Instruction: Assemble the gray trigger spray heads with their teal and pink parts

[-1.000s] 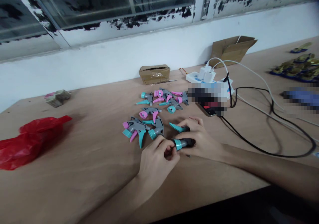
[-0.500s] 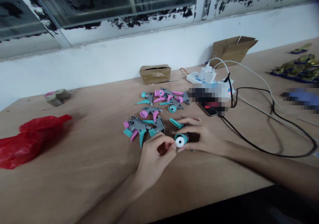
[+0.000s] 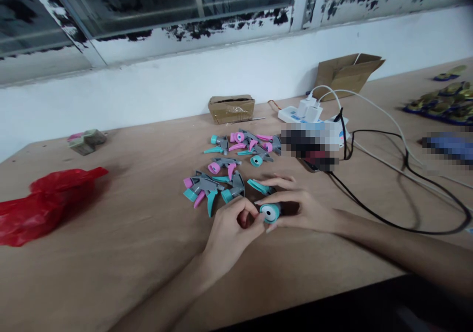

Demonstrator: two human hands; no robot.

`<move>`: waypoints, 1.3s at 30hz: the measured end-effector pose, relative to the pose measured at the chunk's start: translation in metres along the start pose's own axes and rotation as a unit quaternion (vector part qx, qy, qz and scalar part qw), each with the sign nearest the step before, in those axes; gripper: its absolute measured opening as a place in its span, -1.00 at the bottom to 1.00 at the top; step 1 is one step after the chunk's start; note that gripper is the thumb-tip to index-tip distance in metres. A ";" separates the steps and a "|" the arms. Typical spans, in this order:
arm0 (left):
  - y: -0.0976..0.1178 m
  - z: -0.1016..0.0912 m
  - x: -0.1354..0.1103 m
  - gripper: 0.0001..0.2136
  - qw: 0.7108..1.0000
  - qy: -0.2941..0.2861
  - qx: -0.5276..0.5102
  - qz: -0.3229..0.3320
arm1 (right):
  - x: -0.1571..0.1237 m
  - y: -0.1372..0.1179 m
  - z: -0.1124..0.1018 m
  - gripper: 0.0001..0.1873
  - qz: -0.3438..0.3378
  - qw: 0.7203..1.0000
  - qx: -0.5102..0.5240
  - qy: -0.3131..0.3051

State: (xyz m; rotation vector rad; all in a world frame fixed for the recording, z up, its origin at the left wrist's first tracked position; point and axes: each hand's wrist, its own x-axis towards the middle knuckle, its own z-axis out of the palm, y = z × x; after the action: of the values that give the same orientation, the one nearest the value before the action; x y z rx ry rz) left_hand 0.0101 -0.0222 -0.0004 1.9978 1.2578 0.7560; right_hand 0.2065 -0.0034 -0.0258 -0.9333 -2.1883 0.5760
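My right hand (image 3: 301, 205) grips a dark spray-trigger head with a teal collar (image 3: 270, 212), its round collar end facing me. My left hand (image 3: 231, 233) is curled, its fingertips pinched against that collar. A teal trigger lever (image 3: 259, 186) pokes out under my right fingers. Just beyond the hands, several grey spray heads with pink and teal parts (image 3: 209, 190) lie on the wooden table (image 3: 140, 233), with more of them (image 3: 246, 147) farther back.
A red plastic bag (image 3: 40, 204) lies at the left. A power strip with chargers (image 3: 308, 115) and black and white cables (image 3: 402, 184) spread to the right. Two cardboard boxes (image 3: 231, 108) (image 3: 345, 73) stand by the wall. Gold-and-blue items (image 3: 443, 100) sit far right.
The spray head has been turned so its collar opening faces me instead of pointing left. My left fingertips stayed at the collar and both hands barely shifted.
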 end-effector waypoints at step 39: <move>0.008 0.012 -0.006 -0.84 0.981 -0.011 -0.117 -0.157 | -0.001 -0.002 0.004 -0.67 -0.047 0.989 -0.127 0.060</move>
State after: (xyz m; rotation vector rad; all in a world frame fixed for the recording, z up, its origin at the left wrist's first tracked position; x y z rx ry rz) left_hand 0.0212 -0.0332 -0.0020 1.5699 1.3616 0.6892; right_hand 0.2033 -0.0060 -0.0278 -0.9616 -2.2155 0.1916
